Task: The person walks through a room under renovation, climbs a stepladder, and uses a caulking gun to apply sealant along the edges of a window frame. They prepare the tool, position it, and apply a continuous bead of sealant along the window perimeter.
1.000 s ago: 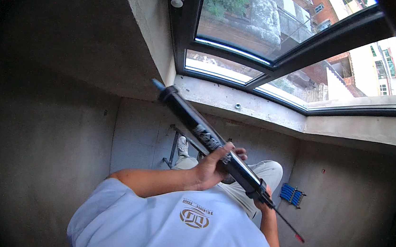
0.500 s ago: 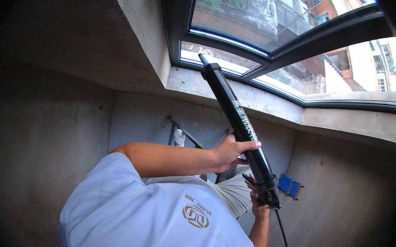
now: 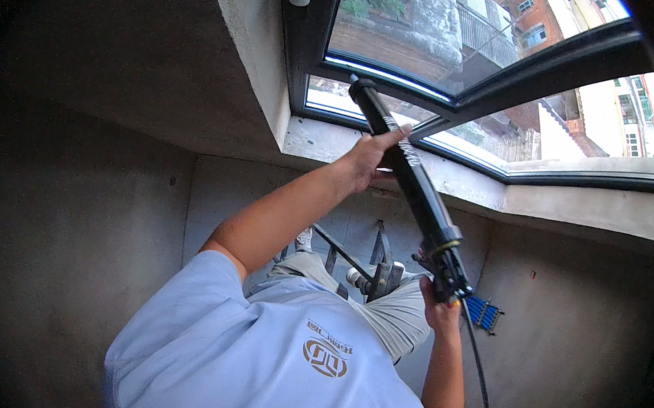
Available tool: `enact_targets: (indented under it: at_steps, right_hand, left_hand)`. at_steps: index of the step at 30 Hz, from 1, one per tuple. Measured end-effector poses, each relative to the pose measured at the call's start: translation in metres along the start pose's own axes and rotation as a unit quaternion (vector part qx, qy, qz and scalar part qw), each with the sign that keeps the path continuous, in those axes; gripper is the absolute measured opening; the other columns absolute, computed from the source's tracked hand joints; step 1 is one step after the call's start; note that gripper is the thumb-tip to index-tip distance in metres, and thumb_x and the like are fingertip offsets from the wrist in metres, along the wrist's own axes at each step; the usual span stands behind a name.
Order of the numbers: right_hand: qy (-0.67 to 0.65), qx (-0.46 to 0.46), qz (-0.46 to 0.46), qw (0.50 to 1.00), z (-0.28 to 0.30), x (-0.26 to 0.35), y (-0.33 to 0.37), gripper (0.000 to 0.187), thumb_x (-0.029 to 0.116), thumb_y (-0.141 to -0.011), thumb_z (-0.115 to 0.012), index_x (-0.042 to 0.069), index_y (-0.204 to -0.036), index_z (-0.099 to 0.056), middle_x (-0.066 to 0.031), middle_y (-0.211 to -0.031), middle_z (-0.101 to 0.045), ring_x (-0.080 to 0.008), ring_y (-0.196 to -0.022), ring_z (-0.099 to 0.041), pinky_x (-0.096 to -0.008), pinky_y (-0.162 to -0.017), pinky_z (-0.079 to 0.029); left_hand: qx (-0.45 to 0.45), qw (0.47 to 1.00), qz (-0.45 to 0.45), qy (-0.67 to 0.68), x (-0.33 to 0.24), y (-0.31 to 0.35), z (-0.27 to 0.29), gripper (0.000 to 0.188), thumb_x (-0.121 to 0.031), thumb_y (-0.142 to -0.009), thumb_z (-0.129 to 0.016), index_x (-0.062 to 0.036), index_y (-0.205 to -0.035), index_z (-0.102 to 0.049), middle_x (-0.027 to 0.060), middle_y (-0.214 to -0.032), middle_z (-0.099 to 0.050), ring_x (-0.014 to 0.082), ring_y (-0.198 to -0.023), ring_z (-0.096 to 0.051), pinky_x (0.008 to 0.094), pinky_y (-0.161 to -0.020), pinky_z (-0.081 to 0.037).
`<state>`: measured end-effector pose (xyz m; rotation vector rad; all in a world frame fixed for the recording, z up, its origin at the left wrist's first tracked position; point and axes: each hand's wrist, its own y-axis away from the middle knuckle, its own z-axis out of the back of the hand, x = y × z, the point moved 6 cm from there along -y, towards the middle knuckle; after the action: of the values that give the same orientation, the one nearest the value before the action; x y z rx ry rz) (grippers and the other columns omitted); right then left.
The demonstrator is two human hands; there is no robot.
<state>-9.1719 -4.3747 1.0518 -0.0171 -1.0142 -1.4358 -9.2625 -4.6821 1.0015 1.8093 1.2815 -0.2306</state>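
The trigger end of a long black caulking gun point(image 3: 412, 182) is gripped by the right hand point(image 3: 438, 307); its barrel is steadied by the left hand point(image 3: 368, 158). Sealing seems begun: the nozzle, at the dark window frame point(image 3: 309, 61), likely needs a steady squeeze

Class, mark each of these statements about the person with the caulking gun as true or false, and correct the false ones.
1. The left hand grips the barrel of the black caulking gun. True.
2. The right hand is at the gun's handle end. True.
3. The gun's tip points down at the floor. False: it points up at the dark window frame.
4. The person wears a red shirt. False: the shirt is light blue.
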Motion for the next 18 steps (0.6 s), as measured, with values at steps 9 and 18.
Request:
enact_targets:
  at_steps: [9, 18]
  right_hand:
    - [-0.009, -0.035, 0.305, 0.952, -0.044, 0.094, -0.082, 0.026, 0.019, -0.084, -0.076, 0.001, -0.099, -0.065, -0.0127, -0.086, -0.064, -0.0302, -0.078, -0.065, -0.0379, -0.071, -0.052]
    - [0.017, -0.047, 0.338, 0.940, -0.058, 0.132, -0.121, 0.036, 0.033, -0.083, -0.081, 0.002, -0.090, -0.064, -0.0101, -0.077, -0.062, -0.0247, -0.068, -0.064, -0.0371, -0.064, -0.051]
  left_hand:
    - [-0.130, 0.990, -0.044, -0.019, -0.011, -0.076, 0.074, 0.042, -0.038, -0.080, -0.075, -0.0052, -0.102, -0.060, 0.0064, -0.087, -0.063, 0.0180, -0.079, -0.065, 0.0345, -0.077, -0.055]
    - [-0.163, 0.985, -0.050, 0.014, -0.025, -0.111, 0.117, 0.038, -0.036, -0.080, -0.074, -0.0059, -0.098, -0.060, 0.0042, -0.079, -0.063, 0.0174, -0.067, -0.064, 0.0327, -0.065, -0.055]
